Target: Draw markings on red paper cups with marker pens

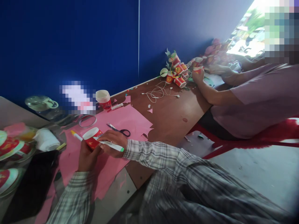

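Note:
A red paper cup (92, 142) with a white inside and star prints is tilted over the pink paper sheet (130, 119). My left hand (87, 157) is wrapped round its lower left side. In my right hand (114, 140) is a white marker (112, 145) with a green end, its other end close against the cup's side; whether the tip touches is too blurred to tell. A yellow-tipped marker (76, 135) lies just left of the cup. Scissors (119, 130) with dark handles rest on the pink paper beyond my right hand.
A roll of tape (87, 120), another red cup (103, 99) and a marker (117, 106) lie farther back. White earphones (155, 93) sit mid-table. A black phone-like slab (31, 183) and a white roll (47, 140) are left. A person (259, 93) at right handles cups near a cup cluster (178, 70).

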A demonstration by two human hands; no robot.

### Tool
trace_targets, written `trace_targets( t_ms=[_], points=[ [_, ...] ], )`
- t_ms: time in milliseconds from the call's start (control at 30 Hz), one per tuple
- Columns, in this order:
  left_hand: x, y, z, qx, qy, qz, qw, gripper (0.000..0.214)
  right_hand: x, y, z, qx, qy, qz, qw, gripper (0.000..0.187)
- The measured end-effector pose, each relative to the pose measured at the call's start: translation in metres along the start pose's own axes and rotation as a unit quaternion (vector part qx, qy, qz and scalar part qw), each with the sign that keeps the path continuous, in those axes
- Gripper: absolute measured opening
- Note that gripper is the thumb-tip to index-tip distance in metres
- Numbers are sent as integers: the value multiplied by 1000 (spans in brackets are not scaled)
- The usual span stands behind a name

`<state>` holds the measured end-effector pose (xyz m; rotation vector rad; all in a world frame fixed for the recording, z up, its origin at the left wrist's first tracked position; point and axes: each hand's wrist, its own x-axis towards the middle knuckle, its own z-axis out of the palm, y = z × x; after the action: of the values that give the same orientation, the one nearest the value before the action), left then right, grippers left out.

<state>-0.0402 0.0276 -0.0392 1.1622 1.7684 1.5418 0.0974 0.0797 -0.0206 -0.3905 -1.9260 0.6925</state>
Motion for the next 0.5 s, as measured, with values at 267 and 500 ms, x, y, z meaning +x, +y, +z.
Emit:
trace_targets(
  t_ms=[267, 500],
  points=[
    [-1, 5, 1, 27, 15, -4, 1000, 45, 3, 3, 1, -12, 79, 33, 996, 36],
    [-2, 6, 2, -3, 4, -12, 1000, 58, -1, 6, 4, -2, 34, 32, 999, 33]
  ],
)
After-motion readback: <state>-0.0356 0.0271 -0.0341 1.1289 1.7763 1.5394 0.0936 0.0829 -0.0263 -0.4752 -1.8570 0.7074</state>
